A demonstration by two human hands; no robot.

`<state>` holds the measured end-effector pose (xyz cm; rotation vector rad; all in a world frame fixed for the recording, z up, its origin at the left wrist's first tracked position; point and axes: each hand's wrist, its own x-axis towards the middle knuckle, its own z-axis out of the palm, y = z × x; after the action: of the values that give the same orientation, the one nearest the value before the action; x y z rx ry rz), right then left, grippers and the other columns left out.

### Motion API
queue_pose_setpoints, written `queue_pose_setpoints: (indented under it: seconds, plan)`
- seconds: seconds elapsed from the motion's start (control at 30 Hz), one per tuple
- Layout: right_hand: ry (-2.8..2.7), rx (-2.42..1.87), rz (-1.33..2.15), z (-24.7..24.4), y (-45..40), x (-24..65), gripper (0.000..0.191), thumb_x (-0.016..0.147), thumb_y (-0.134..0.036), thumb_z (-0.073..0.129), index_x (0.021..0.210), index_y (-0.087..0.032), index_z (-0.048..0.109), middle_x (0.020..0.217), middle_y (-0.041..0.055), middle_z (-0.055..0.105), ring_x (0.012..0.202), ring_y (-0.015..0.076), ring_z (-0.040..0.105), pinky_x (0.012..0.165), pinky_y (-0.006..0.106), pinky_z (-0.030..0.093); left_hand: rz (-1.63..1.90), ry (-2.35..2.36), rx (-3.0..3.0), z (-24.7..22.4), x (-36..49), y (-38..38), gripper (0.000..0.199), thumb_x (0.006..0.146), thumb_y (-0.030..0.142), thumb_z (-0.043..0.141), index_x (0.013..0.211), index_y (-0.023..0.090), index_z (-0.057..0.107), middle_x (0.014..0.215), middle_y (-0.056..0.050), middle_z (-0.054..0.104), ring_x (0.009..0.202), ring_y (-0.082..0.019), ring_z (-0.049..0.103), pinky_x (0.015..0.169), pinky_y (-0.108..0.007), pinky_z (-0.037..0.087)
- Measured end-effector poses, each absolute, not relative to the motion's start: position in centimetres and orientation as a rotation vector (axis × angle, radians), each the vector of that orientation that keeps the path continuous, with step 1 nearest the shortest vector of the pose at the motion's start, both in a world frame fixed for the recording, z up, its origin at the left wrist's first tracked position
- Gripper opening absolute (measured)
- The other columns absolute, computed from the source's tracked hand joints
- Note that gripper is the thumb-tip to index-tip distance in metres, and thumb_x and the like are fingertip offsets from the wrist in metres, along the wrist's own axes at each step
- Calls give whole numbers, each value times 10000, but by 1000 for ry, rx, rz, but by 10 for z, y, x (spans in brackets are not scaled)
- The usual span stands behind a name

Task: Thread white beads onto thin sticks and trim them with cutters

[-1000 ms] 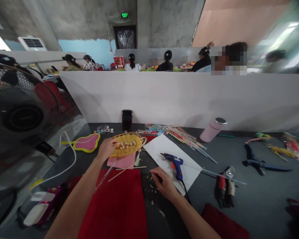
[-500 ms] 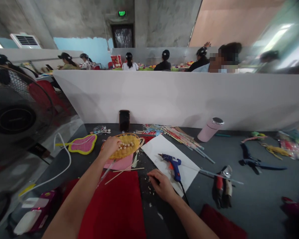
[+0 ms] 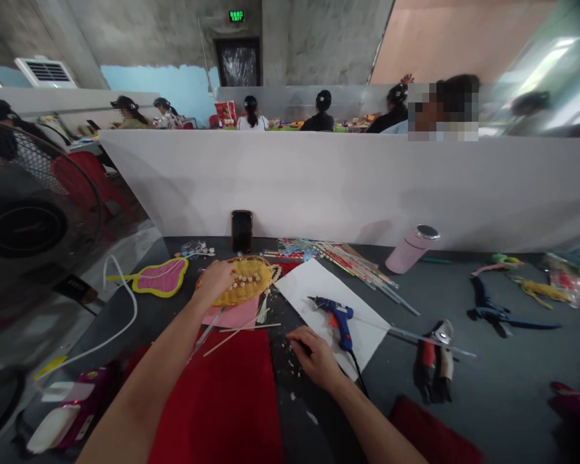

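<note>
At the left end of a yellow woven piece [image 3: 236, 295] set with small pale beads is my left hand [image 3: 215, 283], its fingertips bent down onto the beads; whatever they pinch is too small to make out. My right hand [image 3: 314, 356] rests on the dark table with curled fingers, beside a white sheet [image 3: 299, 283]. On that sheet lies a blue glue gun [image 3: 338, 319]. Pink paper [image 3: 236, 314] and a red cloth [image 3: 227, 393] lie below the woven piece, with thin pale sticks [image 3: 236, 335] across their edges.
A phone [image 3: 242, 231] leans on the white partition [image 3: 294, 187]. Bundled sticks [image 3: 352, 261] and a pink bottle [image 3: 410, 250] stand or lie at the back. Red-handled cutters [image 3: 432, 361] and dark pliers [image 3: 500, 316] are to the right. A pink fan-shaped piece [image 3: 160, 280] lies left.
The whole view has shifted slightly. Both hands keep nearly the same places on the table and woven piece.
</note>
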<state>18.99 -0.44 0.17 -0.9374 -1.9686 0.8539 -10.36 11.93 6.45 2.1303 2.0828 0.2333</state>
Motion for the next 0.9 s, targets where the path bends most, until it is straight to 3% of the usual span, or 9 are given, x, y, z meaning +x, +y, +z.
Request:
queue_pose_setpoints:
  seconds: [0.2,0.47,0.67,0.9]
  plan:
    - [-1962,-946,852,0,-3,191,178,878,-178,445,948,-202,607,836,55,605,785,171,584,690,293,479,299,2113,2148,72,-100,116,234,771,201,488,768,212,722,864,-87,710,876,-227,603,780,-286,401]
    - [-1941,-935,830,0,-3,192,180,886,-209,446,956,-206,612,848,60,616,796,175,592,702,298,491,593,2119,2071,77,-98,92,309,838,275,433,1050,188,641,1053,-63,669,903,-189,600,773,-257,430]
    - [-1853,-1011,763,-4,-3,194,224,912,-248,408,1042,-203,585,800,46,635,712,169,604,666,294,503,943,1605,1943,38,-35,21,217,796,280,546,966,243,676,1006,-67,662,921,-220,581,832,-318,431]
    - [-1721,-1109,679,8,-6,199,227,916,-277,392,1035,-215,575,699,23,588,576,158,552,571,281,469,1119,1383,1891,28,19,-30,237,825,196,487,957,256,674,981,-84,644,964,-221,555,897,-337,398]
